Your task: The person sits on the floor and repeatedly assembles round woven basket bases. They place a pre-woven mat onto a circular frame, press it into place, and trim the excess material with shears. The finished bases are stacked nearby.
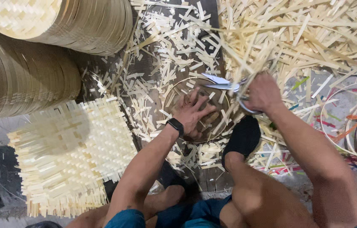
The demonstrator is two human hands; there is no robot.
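The left hand (193, 113) presses flat, fingers spread, on the round woven bamboo tray (195, 110) on the floor, while the right hand (263, 92) grips the scissors (222, 83), whose open blades just beyond could nick those fingers.

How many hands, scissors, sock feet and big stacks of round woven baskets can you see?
Hands: 2, the left hand pressing on a round bamboo hoop and the right hand holding the scissors
Scissors: 1
Black sock foot: 1
Basket stacks: 2, upper stack and lower stack
Total: 6
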